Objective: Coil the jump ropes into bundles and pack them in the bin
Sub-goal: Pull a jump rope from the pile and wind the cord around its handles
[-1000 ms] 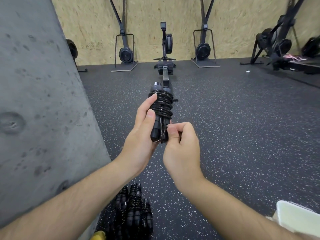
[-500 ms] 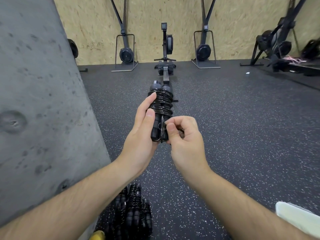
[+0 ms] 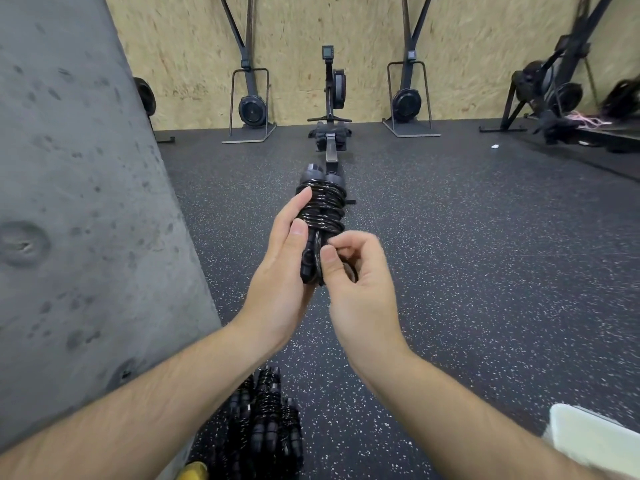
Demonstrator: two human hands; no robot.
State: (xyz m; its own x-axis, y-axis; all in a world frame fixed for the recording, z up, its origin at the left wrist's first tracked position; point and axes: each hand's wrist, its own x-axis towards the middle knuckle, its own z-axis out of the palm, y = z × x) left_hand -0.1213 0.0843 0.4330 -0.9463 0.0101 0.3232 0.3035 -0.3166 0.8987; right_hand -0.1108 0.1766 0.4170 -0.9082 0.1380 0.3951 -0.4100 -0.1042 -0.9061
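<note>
A black jump rope bundle (image 3: 323, 206), cord wound round its two handles, stands upright in front of me at chest height. My left hand (image 3: 282, 268) grips the bundle from the left, fingers along its side and thumb on the lower handle. My right hand (image 3: 353, 271) pinches the cord's loose end at the bundle's lower right with thumb and curled fingers. Several more coiled black jump ropes (image 3: 265, 420) lie on the floor below my left forearm. The bin is not clearly in view.
A grey concrete pillar (image 3: 76, 202) fills the left side. A rowing machine (image 3: 330, 126) lies straight ahead on the speckled rubber floor, with upright machines (image 3: 251, 105) along the chipboard wall. A white object (image 3: 595, 441) sits at the lower right, a yellow item (image 3: 194, 471) at the bottom edge.
My right hand has turned and shifted slightly right at the bundle's lower end, working the cord's end. The left hand keeps the same grip.
</note>
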